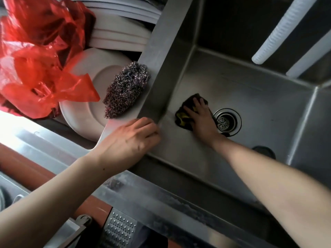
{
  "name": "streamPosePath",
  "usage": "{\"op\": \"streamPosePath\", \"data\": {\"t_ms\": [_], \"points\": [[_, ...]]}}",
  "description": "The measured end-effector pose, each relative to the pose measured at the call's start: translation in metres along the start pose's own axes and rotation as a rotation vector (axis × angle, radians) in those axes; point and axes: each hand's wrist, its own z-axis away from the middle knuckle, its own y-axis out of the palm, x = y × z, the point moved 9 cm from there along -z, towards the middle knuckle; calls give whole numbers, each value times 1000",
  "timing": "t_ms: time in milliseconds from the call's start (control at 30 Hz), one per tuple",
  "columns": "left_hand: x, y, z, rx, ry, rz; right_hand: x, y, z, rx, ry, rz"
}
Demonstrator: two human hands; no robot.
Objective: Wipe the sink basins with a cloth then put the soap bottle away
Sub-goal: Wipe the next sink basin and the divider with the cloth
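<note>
Steel fills most of your view: the sink basin [250, 97] takes the centre and right of the frame, with its flat rim running diagonally from the top centre down to the lower middle. At the upper left a crumpled red plastic bag [35, 56] lies over a stack of white plates [114, 38], and one large white plate [86, 111] sits just below it. Two white ribbed hoses [279, 31] slant across the upper right corner. A steel wool scrubber [125, 90] lies on that large plate, touching the rim of the basin. Your left hand [132, 140], fingers bent over the edge, rests on the rim at the centre of the frame. Your right hand [200, 119] presses flat with spread fingers on a dark cloth [182, 117] with yellow patches, on the basin floor just left of the round drain strainer [227, 121].
</note>
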Motion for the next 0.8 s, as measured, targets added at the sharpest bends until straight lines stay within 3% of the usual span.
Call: {"op": "streamPosePath", "data": {"t_ms": [67, 167, 367, 533, 667, 800], "points": [[-1, 0, 6, 2, -18, 13, 13, 8, -17, -16, 112, -58], [-1, -3, 7, -16, -25, 17, 44, 29, -21, -39, 85, -95], [1, -8, 1, -40, -13, 32, 84, 56, 16, 65, -204, -54], [0, -8, -1, -16, 0, 38, 111, 85, 88, 338, -566, -84], [3, -4, -1, 30, -8, 35, 79, 66, 116, 313, -716, -50], [2, 1, 1, 50, -7, 29, 68, 64, 121, 256, -740, -6]]}}
